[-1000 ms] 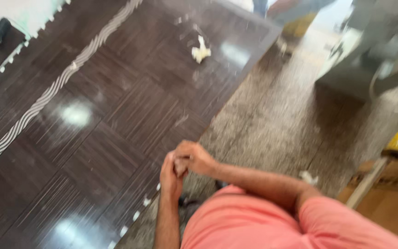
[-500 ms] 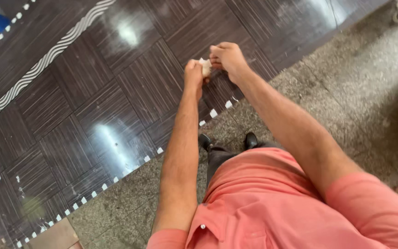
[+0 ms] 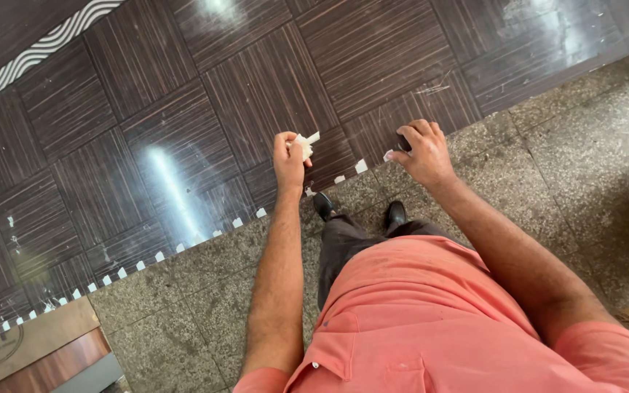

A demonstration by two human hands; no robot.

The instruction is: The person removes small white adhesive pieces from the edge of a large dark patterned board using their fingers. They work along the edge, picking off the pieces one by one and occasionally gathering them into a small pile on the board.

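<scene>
Two hands, now apart over one dark panel (image 3: 256,94): left hand (image 3: 288,159) gripping white scrap (image 3: 304,144); right hand (image 3: 421,151) clutching something dark.

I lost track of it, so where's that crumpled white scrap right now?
In the head view, the white scrap is pinched in the left hand, left of centre over the dark wood-pattern panel, near its edge.

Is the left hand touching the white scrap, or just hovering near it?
Touching. The head view shows the left hand closed on the white scrap, which pokes out between its fingers.
</scene>
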